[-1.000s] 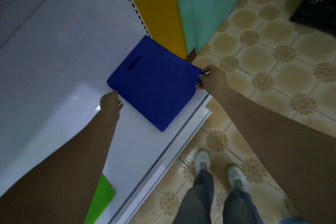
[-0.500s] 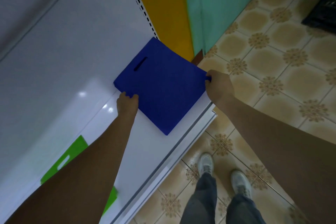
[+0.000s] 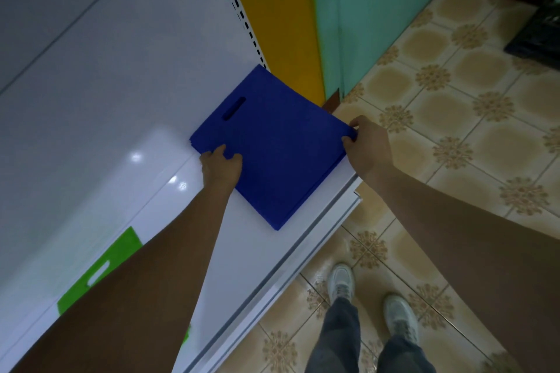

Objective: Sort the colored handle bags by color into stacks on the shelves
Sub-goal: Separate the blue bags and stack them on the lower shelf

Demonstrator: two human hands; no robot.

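**Both hands on the blue stack**

The right hand (image 3: 365, 145) pinches the right corner of the blue bags (image 3: 272, 154), thumb and fingers curled over the edge. The left hand (image 3: 221, 165) grips the stack's left edge, fingers curled onto the top bag. The bags are flat, matte, square-cornered fabric with a slot handle cut near the far edge; layered edges show at the left corner. They lie flat on the glossy white shelf (image 3: 242, 251), at its right end beside the perforated upright. A green bag (image 3: 100, 269) with a similar slot handle lies flat further left on the shelf, partly hidden by the left forearm. Patterned floor tiles (image 3: 454, 130) lie beneath.
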